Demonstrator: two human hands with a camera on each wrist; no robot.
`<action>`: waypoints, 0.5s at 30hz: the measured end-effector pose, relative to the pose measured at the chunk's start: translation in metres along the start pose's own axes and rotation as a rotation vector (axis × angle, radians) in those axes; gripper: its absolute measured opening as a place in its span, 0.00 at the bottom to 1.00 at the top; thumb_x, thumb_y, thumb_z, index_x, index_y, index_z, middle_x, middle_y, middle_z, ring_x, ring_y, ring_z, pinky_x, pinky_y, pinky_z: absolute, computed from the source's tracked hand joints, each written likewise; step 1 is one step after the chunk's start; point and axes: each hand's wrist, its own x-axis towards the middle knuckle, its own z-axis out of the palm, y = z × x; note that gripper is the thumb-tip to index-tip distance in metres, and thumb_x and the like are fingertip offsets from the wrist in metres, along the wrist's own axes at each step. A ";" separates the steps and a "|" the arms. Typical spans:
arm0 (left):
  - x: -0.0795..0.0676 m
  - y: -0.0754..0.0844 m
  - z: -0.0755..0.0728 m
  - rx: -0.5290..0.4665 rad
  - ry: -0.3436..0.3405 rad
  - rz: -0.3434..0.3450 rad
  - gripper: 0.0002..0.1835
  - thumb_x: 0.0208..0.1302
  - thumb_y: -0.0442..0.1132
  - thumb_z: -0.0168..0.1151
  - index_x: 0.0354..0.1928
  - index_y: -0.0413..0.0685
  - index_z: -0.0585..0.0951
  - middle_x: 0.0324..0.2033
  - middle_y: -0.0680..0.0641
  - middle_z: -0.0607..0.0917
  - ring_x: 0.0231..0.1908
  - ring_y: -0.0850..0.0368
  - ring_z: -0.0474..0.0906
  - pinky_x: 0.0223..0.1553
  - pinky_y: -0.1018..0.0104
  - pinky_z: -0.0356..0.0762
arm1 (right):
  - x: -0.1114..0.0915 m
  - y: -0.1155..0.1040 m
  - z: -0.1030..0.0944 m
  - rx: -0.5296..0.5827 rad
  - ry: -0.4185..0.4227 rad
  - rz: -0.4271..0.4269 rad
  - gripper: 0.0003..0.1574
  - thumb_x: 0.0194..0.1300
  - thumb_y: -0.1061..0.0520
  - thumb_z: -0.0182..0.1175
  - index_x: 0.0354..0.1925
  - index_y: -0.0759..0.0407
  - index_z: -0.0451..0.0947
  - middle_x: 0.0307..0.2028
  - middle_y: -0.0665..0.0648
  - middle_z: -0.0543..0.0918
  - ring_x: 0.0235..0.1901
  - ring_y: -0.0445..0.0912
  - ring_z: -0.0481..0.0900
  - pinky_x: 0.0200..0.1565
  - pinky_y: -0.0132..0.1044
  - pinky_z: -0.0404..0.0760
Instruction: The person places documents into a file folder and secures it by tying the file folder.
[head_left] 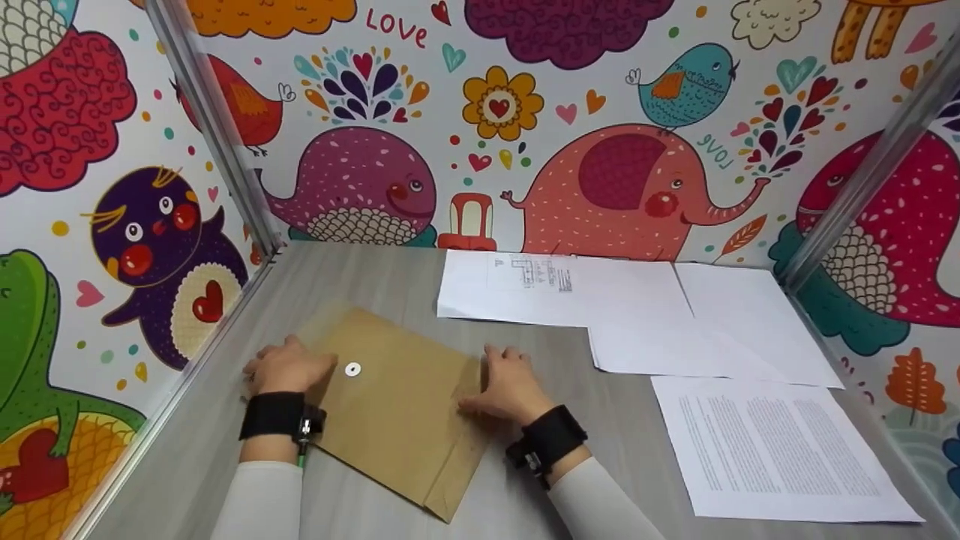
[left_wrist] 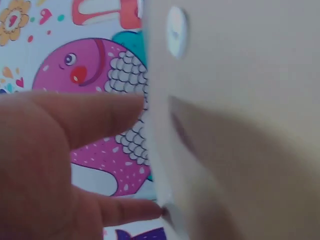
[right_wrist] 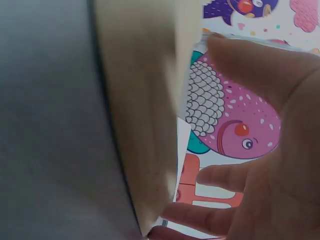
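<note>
A brown paper document envelope (head_left: 397, 397) lies slanted on the grey tabletop, a white round button (head_left: 352, 369) near its upper left. My left hand (head_left: 289, 367) is at the envelope's left edge. In the left wrist view its thumb and a finger extend towards the paper, and the lower fingertip meets the edge. My right hand (head_left: 512, 386) is at the right edge, thumb spread from the fingers. In the right wrist view the lower fingertips reach the envelope's folded side (right_wrist: 145, 125), while the thumb appears apart from it. The envelope's upper left corner is blurred.
Several white sheets (head_left: 637, 337) overlap at the back right, one with a printed drawing. A sheet of printed text (head_left: 780, 450) lies in front of them. Walls with cartoon animals (head_left: 360, 187) and metal corner posts (head_left: 217, 135) enclose the grey table (head_left: 360, 270).
</note>
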 end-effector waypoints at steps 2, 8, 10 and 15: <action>0.000 0.000 0.003 0.002 -0.001 0.003 0.54 0.60 0.64 0.57 0.76 0.34 0.51 0.65 0.12 0.52 0.62 0.10 0.48 0.54 0.13 0.54 | -0.001 0.000 0.002 -0.058 0.012 -0.001 0.65 0.42 0.31 0.76 0.71 0.58 0.65 0.59 0.68 0.75 0.57 0.63 0.72 0.54 0.58 0.78; 0.004 -0.005 0.005 0.015 0.012 0.006 0.54 0.55 0.62 0.65 0.72 0.34 0.56 0.60 0.17 0.60 0.58 0.14 0.55 0.50 0.14 0.60 | -0.003 -0.004 0.006 -0.096 -0.004 -0.012 0.59 0.36 0.32 0.80 0.61 0.59 0.73 0.50 0.65 0.76 0.47 0.61 0.74 0.41 0.55 0.79; 0.005 -0.008 0.004 0.022 0.019 0.019 0.54 0.54 0.61 0.67 0.71 0.33 0.56 0.59 0.16 0.61 0.57 0.14 0.55 0.49 0.14 0.61 | -0.002 -0.005 0.007 -0.084 -0.021 -0.005 0.58 0.34 0.30 0.80 0.57 0.60 0.74 0.47 0.63 0.76 0.43 0.58 0.74 0.38 0.53 0.79; 0.008 -0.013 0.002 0.035 0.036 0.049 0.52 0.53 0.61 0.67 0.69 0.32 0.59 0.56 0.17 0.64 0.55 0.15 0.59 0.45 0.17 0.66 | 0.002 -0.007 0.010 -0.013 -0.054 -0.010 0.48 0.36 0.33 0.80 0.46 0.61 0.75 0.34 0.58 0.80 0.32 0.50 0.77 0.33 0.45 0.78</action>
